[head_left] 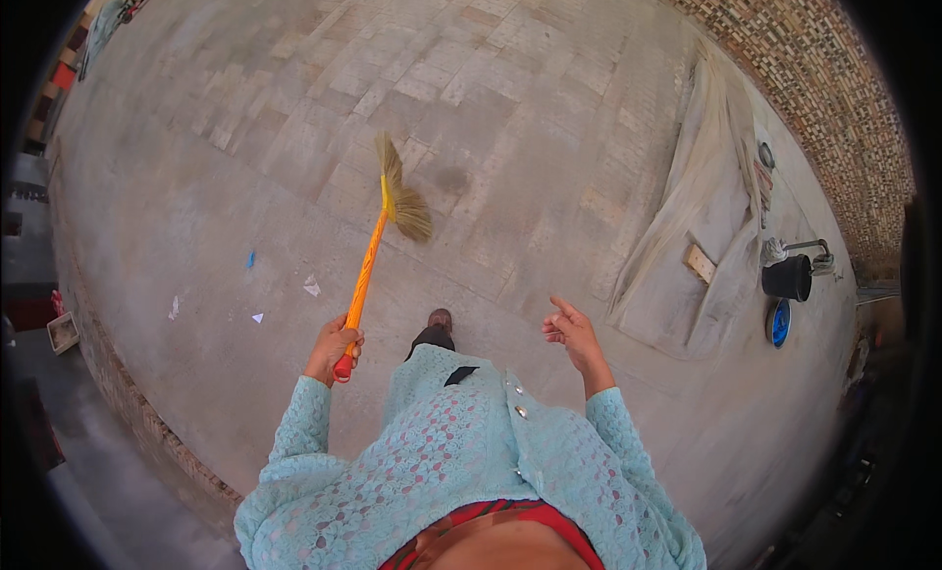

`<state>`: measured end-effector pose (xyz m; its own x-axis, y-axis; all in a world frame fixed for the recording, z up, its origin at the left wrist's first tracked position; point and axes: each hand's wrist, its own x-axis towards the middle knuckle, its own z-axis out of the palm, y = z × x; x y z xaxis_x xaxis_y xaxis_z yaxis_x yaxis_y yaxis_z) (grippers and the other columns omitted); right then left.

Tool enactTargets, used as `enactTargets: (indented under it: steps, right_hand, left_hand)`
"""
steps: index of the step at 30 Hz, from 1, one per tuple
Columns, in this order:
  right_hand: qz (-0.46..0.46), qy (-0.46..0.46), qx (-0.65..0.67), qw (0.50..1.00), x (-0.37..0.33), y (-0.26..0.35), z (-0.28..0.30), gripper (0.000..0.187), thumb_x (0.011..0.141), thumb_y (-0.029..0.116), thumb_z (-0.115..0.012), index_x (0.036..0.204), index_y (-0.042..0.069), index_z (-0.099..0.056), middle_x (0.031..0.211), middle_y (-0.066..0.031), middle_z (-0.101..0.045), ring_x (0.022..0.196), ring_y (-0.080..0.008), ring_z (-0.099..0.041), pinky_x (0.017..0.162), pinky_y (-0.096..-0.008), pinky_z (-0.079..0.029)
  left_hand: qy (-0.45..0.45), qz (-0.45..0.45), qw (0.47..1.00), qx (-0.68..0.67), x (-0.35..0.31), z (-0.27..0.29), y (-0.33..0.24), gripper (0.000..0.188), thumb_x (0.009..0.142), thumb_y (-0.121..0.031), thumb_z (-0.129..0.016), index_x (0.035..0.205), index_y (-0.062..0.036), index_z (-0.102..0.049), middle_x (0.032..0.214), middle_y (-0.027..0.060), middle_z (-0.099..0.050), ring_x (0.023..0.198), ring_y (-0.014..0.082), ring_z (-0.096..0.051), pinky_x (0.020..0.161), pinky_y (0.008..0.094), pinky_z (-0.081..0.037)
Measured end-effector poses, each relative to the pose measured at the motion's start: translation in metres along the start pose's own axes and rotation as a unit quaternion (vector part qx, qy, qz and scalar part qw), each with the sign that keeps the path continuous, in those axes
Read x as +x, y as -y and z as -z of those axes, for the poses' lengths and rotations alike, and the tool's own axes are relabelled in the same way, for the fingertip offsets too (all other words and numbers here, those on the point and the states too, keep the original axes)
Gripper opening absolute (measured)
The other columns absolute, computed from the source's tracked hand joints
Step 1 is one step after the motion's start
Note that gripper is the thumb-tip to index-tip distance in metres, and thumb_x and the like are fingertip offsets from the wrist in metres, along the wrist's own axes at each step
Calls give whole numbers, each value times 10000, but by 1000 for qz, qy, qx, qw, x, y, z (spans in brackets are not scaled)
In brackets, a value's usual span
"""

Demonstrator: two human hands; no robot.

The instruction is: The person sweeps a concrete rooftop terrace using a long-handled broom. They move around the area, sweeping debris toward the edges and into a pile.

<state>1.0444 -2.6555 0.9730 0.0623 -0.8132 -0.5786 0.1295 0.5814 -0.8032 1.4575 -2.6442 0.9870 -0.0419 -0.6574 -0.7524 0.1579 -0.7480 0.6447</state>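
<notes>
My left hand [332, 348] is wrapped round the lower end of an orange broom handle, near its red tip. The broom [366, 276] points away from me, and its yellowish bristles [406, 202] fan out over the paved ground ahead. My right hand [572, 331] is held out in front of my right side with nothing in it; the index finger is stretched out and the other fingers are partly bent. Left of the broom lie scraps of litter: a blue piece [250, 260], a white scrap [312, 285] and a small white triangle [257, 318].
At right a crumpled pale sheet [655, 261] covers the ground, with a brick-like block [699, 264] on it. Beyond stand a black bucket [788, 279] and a basin with blue contents [779, 323]. A brick wall [814, 99] rises far right; a low raised edge [128, 393] runs along the left.
</notes>
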Motion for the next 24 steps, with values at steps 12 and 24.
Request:
enactTargets:
  steps: [12,24]
  right_hand:
    - [-219,-210,2,953,-47,-99,107,465,747,83,-466,1195,15,-365,707,-65,-532,588,-156,-525,545,-263,-457]
    - [-105,-203,84,970,36,-6,240,447,782,87,-406,1218,23,-329,711,-57,-509,631,-148,-518,572,-264,-457]
  left_hand:
    - [58,-25,998,-14,31,-95,-77,484,697,-6,-461,1159,-41,-320,593,22,-460,378,90,-433,314,225,-380]
    - [251,99,963,19,128,-297,-86,284,739,-72,-495,1011,-23,-430,628,18,-476,409,63,-440,319,196,-372]
